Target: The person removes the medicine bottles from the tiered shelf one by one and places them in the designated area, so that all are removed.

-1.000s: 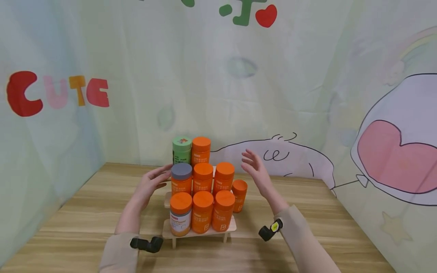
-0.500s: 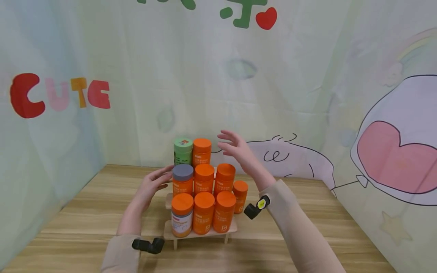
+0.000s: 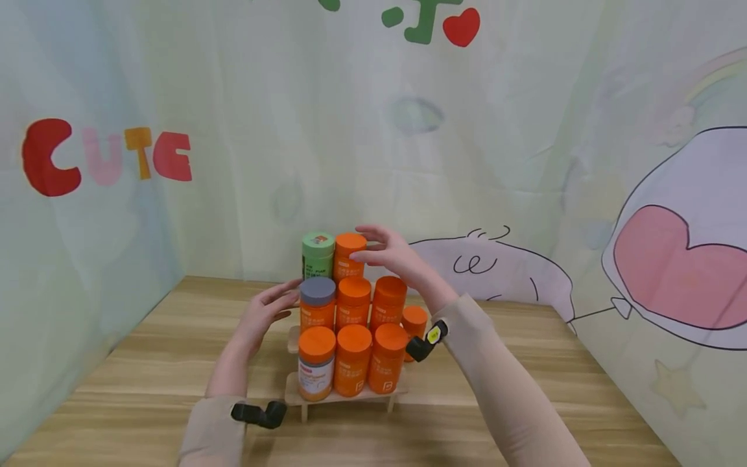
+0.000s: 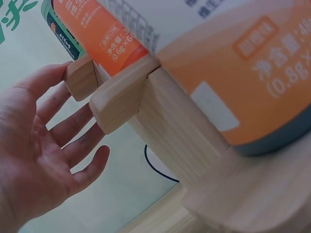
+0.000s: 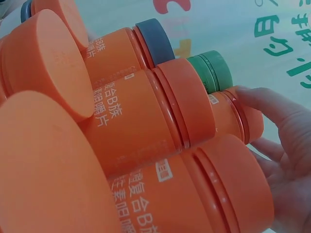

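A stepped wooden rack (image 3: 294,388) bears jars in three rows. At the top stand a green jar (image 3: 318,259) and an orange jar (image 3: 349,269). My right hand (image 3: 397,256) reaches over from the right and pinches that orange jar at its lid (image 5: 252,114), thumb in front and fingers round the far side. My left hand (image 3: 260,314) is at the rack's left side, fingers loosely extended. In the left wrist view its fingertips (image 4: 90,112) are right at the wooden step ends (image 4: 116,97), partly hidden behind them.
The middle row holds a grey-lidded orange jar (image 3: 317,305) and two orange-lidded ones. In front stand a white-labelled jar (image 3: 316,373) and two orange jars. Another orange jar (image 3: 415,318) stands right of the rack on the wooden table (image 3: 146,370). A printed curtain (image 3: 262,162) surrounds it.
My right hand has moved left from beside the rack to the top orange jar and taken hold of its lid. The left hand has stayed at the rack's left side.
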Demonstrator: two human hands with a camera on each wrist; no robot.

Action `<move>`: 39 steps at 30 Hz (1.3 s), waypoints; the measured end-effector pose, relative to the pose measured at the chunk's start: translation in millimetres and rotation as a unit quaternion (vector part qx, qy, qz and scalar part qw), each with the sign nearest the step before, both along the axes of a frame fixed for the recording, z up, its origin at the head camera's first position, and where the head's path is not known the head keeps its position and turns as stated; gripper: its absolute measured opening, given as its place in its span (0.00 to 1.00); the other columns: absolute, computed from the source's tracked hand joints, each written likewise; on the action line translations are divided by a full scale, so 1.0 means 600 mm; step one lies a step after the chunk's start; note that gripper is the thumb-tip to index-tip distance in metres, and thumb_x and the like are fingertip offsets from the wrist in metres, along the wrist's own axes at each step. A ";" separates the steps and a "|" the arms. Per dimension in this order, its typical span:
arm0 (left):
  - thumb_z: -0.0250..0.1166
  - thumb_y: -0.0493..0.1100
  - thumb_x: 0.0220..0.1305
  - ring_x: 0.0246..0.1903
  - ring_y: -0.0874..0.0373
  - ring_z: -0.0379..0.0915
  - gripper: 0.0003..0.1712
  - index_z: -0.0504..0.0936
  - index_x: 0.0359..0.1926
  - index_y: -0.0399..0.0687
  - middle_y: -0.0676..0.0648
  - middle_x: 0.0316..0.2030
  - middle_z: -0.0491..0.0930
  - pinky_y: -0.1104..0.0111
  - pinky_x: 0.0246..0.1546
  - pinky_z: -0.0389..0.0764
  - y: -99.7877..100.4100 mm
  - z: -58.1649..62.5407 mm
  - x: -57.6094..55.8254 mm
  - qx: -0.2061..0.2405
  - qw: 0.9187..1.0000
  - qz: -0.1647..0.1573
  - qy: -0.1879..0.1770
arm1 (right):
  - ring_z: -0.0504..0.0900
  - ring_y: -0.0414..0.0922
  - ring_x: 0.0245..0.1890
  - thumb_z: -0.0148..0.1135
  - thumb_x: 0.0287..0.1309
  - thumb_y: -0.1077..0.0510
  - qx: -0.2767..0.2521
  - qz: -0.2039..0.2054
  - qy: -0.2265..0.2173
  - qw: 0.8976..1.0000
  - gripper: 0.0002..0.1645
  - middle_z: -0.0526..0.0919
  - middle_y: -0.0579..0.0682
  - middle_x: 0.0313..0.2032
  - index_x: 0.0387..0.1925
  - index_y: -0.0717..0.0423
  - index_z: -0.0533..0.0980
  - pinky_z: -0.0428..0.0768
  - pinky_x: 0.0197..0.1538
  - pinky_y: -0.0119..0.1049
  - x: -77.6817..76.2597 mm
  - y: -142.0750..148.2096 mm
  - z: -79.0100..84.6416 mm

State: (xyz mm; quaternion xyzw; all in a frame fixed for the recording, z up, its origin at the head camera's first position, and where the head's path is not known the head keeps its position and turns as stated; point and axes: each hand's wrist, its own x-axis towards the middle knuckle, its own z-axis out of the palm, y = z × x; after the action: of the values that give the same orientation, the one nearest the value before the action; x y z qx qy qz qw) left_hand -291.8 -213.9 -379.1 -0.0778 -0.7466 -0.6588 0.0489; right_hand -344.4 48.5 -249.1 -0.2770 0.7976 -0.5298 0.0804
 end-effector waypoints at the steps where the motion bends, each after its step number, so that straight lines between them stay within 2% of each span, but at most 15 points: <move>1: 0.56 0.53 0.72 0.45 0.75 0.75 0.34 0.65 0.71 0.39 0.38 0.67 0.68 0.68 0.55 0.73 0.000 0.000 -0.001 0.001 1.000 0.000 0.000 | 0.72 0.54 0.64 0.66 0.59 0.56 0.008 -0.001 0.002 1.000 0.38 0.69 0.54 0.67 0.70 0.51 0.64 0.74 0.62 0.47 0.000 -0.001 0.000; 5: 0.56 0.53 0.72 0.46 0.74 0.74 0.34 0.65 0.71 0.40 0.38 0.69 0.66 0.71 0.53 0.73 0.003 0.001 -0.005 0.006 1.000 0.001 -0.001 | 0.72 0.53 0.64 0.69 0.57 0.56 0.031 -0.007 0.007 0.999 0.41 0.70 0.53 0.66 0.70 0.51 0.63 0.72 0.64 0.48 0.000 -0.007 0.001; 13: 0.56 0.52 0.72 0.45 0.73 0.74 0.33 0.64 0.71 0.40 0.38 0.69 0.65 0.61 0.60 0.71 0.008 0.001 -0.003 0.018 1.000 0.000 -0.009 | 0.77 0.51 0.58 0.71 0.54 0.57 0.051 -0.010 0.022 0.998 0.39 0.75 0.52 0.61 0.66 0.52 0.66 0.75 0.60 0.46 -0.001 -0.013 -0.006; 19: 0.56 0.52 0.72 0.46 0.73 0.74 0.33 0.64 0.72 0.41 0.39 0.69 0.65 0.68 0.56 0.73 0.014 0.000 -0.004 0.023 1.000 -0.001 -0.016 | 0.78 0.50 0.56 0.70 0.54 0.59 0.025 -0.019 0.027 0.999 0.38 0.75 0.52 0.59 0.66 0.53 0.66 0.77 0.58 0.44 0.000 -0.006 -0.013; 22: 0.56 0.52 0.72 0.46 0.73 0.73 0.33 0.64 0.71 0.41 0.40 0.69 0.66 0.67 0.57 0.72 0.015 -0.001 -0.004 0.022 1.000 0.001 -0.017 | 0.78 0.51 0.54 0.70 0.53 0.59 0.005 -0.038 0.032 0.999 0.39 0.75 0.53 0.59 0.66 0.54 0.66 0.77 0.57 0.45 0.001 0.001 -0.014; 27: 0.56 0.52 0.72 0.44 0.74 0.74 0.33 0.65 0.71 0.39 0.40 0.67 0.68 0.55 0.64 0.68 0.013 -0.001 -0.004 0.020 1.000 0.002 -0.010 | 0.79 0.51 0.53 0.72 0.51 0.58 -0.016 -0.085 0.058 0.995 0.40 0.76 0.52 0.58 0.65 0.52 0.68 0.78 0.56 0.46 0.000 0.020 -0.013; 30: 0.56 0.52 0.72 0.44 0.75 0.75 0.33 0.64 0.71 0.39 0.42 0.66 0.70 0.52 0.65 0.66 0.012 0.000 -0.004 0.018 1.000 0.001 -0.007 | 0.78 0.52 0.53 0.72 0.50 0.58 -0.039 -0.102 0.068 0.992 0.39 0.76 0.53 0.58 0.65 0.53 0.68 0.77 0.56 0.47 -0.002 0.039 -0.013; 34: 0.56 0.52 0.72 0.44 0.75 0.74 0.33 0.64 0.71 0.39 0.45 0.64 0.72 0.53 0.64 0.67 0.009 0.002 -0.002 0.013 1.000 0.001 -0.005 | 0.77 0.52 0.54 0.70 0.52 0.58 -0.063 -0.118 0.072 0.988 0.37 0.76 0.54 0.58 0.64 0.53 0.68 0.76 0.58 0.49 -0.001 0.071 -0.016; 39: 0.56 0.54 0.72 0.44 0.75 0.74 0.34 0.65 0.71 0.40 0.44 0.64 0.72 0.56 0.63 0.68 0.002 0.002 -0.001 -0.004 1.000 0.006 -0.006 | 0.75 0.52 0.56 0.70 0.53 0.56 -0.064 -0.154 0.065 0.984 0.37 0.76 0.53 0.57 0.64 0.51 0.68 0.73 0.60 0.52 0.002 0.112 -0.027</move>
State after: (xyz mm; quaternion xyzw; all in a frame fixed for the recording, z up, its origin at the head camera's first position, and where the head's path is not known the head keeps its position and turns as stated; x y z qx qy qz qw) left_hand -292.7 -212.7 -378.2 -0.0701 -0.7502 -0.6557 0.0482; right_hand -343.4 115.5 -265.1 -0.1892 0.7985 -0.5669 -0.0719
